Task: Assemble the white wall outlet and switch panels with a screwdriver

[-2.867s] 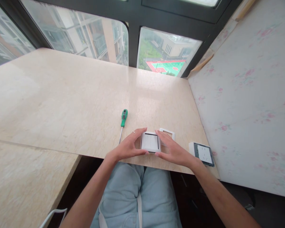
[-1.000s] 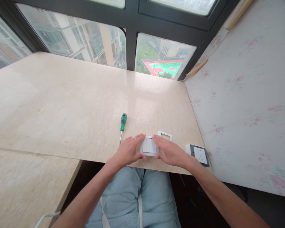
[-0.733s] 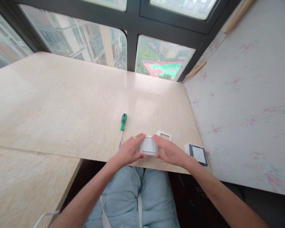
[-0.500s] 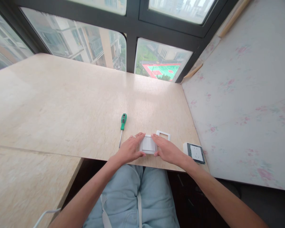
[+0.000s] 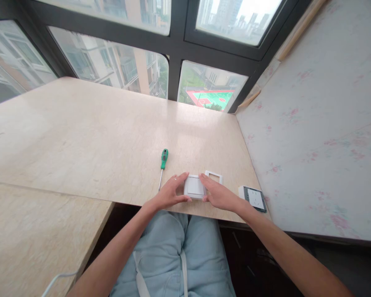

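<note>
A white light switch (image 5: 195,187) with two wide rockers lies face up near the front edge of the counter. From its left side my left hand (image 5: 172,192) grips it, fingertips at the upper corner and thumb at the lower one. My right hand (image 5: 219,194) grips the opposite side in the same way. Just behind my right fingers lies a white empty cover frame (image 5: 214,177), partly hidden by that hand. To the left of my left hand rests a screwdriver (image 5: 164,160) with a green handle, its shaft pointing toward me.
A wall socket (image 5: 255,199) without its cover frame sits on a white box at the right, by the flowered wall (image 5: 315,136). The pale counter (image 5: 111,132) runs back to dark-framed windows. A white cable (image 5: 59,279) crosses the lower left counter.
The camera view has tilted slightly upward. Both hands remain at the sides of the light switch, and the screwdriver, frame and socket lie where they were.
</note>
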Tool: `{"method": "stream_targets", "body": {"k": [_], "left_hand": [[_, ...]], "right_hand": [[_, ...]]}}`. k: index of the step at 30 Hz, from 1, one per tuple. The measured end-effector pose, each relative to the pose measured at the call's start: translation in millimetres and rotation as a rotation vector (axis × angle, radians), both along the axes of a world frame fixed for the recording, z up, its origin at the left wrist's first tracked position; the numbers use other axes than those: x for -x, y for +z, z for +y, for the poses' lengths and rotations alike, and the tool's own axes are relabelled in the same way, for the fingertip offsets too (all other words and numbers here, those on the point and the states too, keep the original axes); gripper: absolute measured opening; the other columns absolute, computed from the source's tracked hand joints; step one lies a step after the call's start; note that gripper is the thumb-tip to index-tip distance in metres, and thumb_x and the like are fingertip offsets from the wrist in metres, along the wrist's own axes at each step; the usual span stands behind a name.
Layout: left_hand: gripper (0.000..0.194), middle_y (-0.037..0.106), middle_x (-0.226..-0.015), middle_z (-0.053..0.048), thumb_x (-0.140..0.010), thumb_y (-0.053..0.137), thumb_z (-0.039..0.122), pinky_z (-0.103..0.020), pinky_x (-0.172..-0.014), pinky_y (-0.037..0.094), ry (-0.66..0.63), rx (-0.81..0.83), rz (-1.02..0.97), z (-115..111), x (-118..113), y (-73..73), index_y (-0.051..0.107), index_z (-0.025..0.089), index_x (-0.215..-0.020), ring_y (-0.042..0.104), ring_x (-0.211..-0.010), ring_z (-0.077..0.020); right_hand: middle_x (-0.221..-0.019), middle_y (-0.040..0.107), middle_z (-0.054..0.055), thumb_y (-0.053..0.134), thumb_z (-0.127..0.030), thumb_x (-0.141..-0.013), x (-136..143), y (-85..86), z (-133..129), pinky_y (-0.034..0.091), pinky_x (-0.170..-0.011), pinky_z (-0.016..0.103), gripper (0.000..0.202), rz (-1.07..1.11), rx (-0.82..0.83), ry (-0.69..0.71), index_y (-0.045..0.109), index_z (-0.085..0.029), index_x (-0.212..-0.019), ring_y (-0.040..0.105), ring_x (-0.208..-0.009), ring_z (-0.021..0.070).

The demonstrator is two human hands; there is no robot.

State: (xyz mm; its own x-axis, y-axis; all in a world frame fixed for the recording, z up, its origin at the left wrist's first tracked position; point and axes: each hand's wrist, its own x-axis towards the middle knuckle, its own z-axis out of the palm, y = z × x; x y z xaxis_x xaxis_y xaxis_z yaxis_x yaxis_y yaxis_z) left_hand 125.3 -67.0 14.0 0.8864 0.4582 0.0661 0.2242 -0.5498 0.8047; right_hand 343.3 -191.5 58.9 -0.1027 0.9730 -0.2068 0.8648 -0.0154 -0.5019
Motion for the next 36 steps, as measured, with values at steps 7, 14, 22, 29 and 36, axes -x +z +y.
{"method": "stream_targets", "body": {"k": [7, 14, 22, 29, 36], "left_hand": [[0.089, 0.043, -0.159, -0.013, -0.084, 0.073, 0.056, -0.054, -0.127, 0.02, 0.056, 0.016, -0.04, -5, 2, -4.3, 0.032, 0.024, -0.157, 0.041, -0.147, -0.0308], [0.107, 0.04, -0.16, -0.018, -0.078, 0.078, 0.06, -0.053, -0.118, 0.038, 0.103, 0.092, -0.063, -7, 5, -0.9, 0.022, 0.021, -0.16, 0.047, -0.142, -0.0337], [0.085, 0.037, -0.162, -0.014, -0.088, 0.067, 0.059, -0.052, -0.126, 0.023, 0.047, -0.052, -0.062, -9, 2, 0.5, 0.034, 0.023, -0.156, 0.034, -0.151, -0.029], [0.083, 0.031, -0.165, -0.013, -0.093, 0.062, 0.054, -0.05, -0.126, 0.022, 0.021, -0.095, 0.025, -11, 2, 4.6, 0.023, 0.023, -0.16, 0.031, -0.153, -0.0255], [0.078, 0.032, -0.164, -0.017, -0.094, 0.061, 0.049, -0.054, -0.125, 0.024, 0.052, -0.139, 0.146, -17, 0, 17.5, 0.027, 0.018, -0.158, 0.03, -0.153, -0.0278]], "right_hand": [[-0.17, 0.016, 0.014, 0.068, -0.029, -0.089, -6, -9.5, -10, 0.015, -0.127, 0.055, 0.093, 0.245, -0.002, -0.054, 0.013, -0.022, -0.164, 0.012, -0.157, 0.03], [-0.171, 0.013, 0.015, 0.078, -0.048, -0.081, -3, -17.0, -20, 0.024, -0.124, 0.055, 0.108, 0.445, -0.051, -0.225, 0.013, -0.024, -0.164, 0.014, -0.157, 0.0324], [-0.168, 0.026, 0.015, 0.081, -0.047, -0.077, 2, -20.3, -17, 0.034, -0.121, 0.053, 0.102, 0.528, -0.034, -0.317, 0.027, -0.025, -0.16, 0.032, -0.152, 0.0324], [-0.162, 0.038, 0.016, 0.083, -0.05, -0.074, -2, -19.5, -14, 0.038, -0.118, 0.055, 0.097, 0.431, -0.062, -0.294, 0.038, -0.024, -0.156, 0.037, -0.149, 0.0341], [-0.153, 0.05, 0.021, 0.086, -0.047, -0.071, -2, -5.6, -5, 0.035, -0.118, 0.059, 0.092, 0.242, -0.08, -0.195, 0.047, -0.017, -0.149, 0.046, -0.143, 0.0379]]}}
